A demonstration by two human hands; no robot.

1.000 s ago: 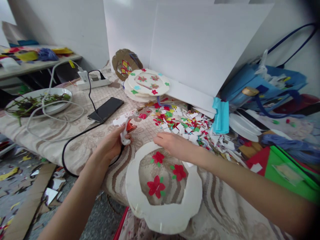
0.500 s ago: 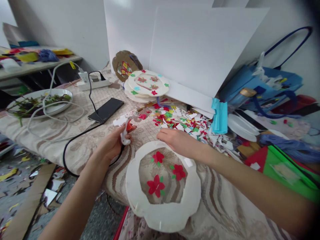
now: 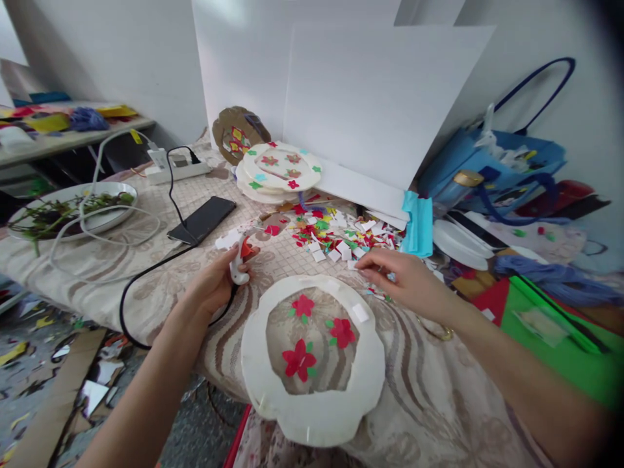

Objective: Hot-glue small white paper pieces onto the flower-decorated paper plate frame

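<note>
My left hand is closed around a white hot glue gun with an orange trigger and a black cord. My right hand reaches over the near edge of the scrap pile, its fingers bent and a little apart. Its fingertips meet a small white paper piece. In front of me lies a scalloped white ring frame with a see-through middle. Three red flowers with green leaves show inside the ring. One white paper square sits on its upper right rim.
Coloured paper scraps spread beyond the frame. Decorated white frames are stacked at the back. A black phone, a power strip and a plate of stems stand left. A blue bag and green pouch lie right.
My right hand has moved right, from above the frame's top rim to the near edge of the scraps. My left hand keeps its hold on the glue gun. The view has shifted slightly.
</note>
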